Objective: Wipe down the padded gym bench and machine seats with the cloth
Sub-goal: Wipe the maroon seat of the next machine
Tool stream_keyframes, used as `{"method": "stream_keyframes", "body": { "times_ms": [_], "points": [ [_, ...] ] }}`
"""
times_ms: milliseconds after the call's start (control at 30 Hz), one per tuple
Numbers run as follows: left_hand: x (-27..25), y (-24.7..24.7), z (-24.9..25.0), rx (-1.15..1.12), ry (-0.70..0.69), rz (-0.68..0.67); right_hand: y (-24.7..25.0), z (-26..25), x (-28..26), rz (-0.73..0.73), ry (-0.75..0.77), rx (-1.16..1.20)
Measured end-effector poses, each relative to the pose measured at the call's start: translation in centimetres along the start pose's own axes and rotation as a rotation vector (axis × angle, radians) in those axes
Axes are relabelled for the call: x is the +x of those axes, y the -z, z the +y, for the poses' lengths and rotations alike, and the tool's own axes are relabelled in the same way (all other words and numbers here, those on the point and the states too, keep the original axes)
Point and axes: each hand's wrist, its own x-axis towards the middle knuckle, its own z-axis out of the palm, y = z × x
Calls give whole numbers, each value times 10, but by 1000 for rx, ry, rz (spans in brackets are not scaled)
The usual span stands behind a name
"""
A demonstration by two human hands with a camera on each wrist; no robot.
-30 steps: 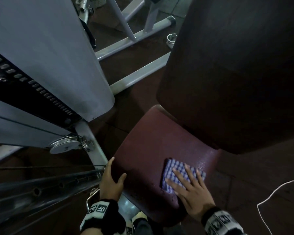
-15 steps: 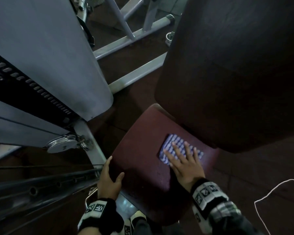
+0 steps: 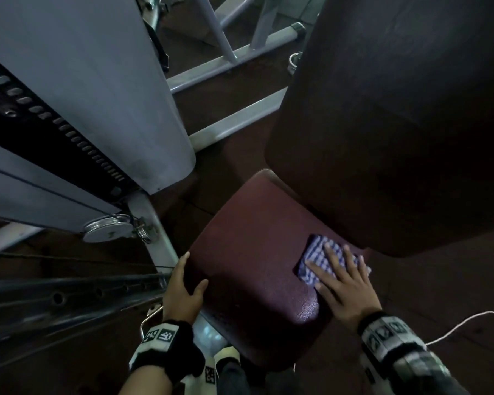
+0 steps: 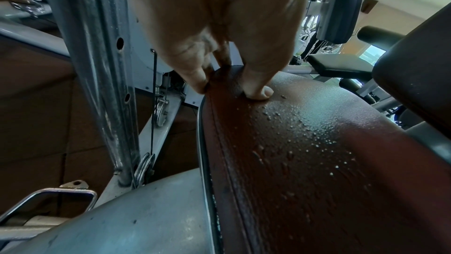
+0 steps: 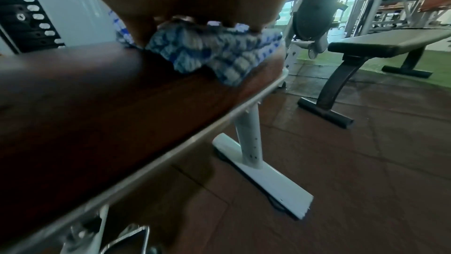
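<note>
A maroon padded seat (image 3: 248, 252) lies below me, with a dark backrest pad (image 3: 397, 109) rising behind it. A blue-and-white checked cloth (image 3: 318, 253) lies folded on the seat's far right part, close under the backrest. My right hand (image 3: 337, 269) presses flat on the cloth with fingers spread; the cloth (image 5: 219, 53) bunches under the palm in the right wrist view. My left hand (image 3: 193, 270) grips the seat's left edge, thumb on top and fingers down the side. Water droplets (image 4: 305, 123) bead on the seat near the left thumb.
A grey machine shroud (image 3: 111, 81) and weight stack (image 3: 54, 124) stand close on the left, with a pulley (image 3: 106, 228) and steel rail below. Grey frame tubes (image 3: 234, 121) cross the floor ahead. A white cable (image 3: 462, 323) lies at right. A flat black bench (image 5: 390, 42) stands beyond.
My right hand slid the cloth away from me towards the backrest, then a little to the right. The left hand has stayed on the seat's left edge.
</note>
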Motion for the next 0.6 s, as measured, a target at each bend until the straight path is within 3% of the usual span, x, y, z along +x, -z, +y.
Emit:
{"method": "stream_keyframes", "body": {
  "times_ms": [100, 200, 367, 467, 533, 600],
  "points": [
    [0, 1, -1, 61, -21, 5, 12, -16, 35, -50, 18, 6],
    [1, 4, -4, 82, -35, -19, 13, -44, 48, -60, 174, -47],
    [3, 5, -7, 51, -45, -24, -12, -78, -3, -4, 517, -85],
    [1, 3, -6, 66, -32, -8, -25, -72, -42, -89, 699, -169],
    [0, 2, -5, 65, -23, 3, -30, -56, -58, -150, 766, -250],
    [-2, 1, -2, 72, -13, 12, -30, -34, -60, -171, 727, -280]
  ]
}}
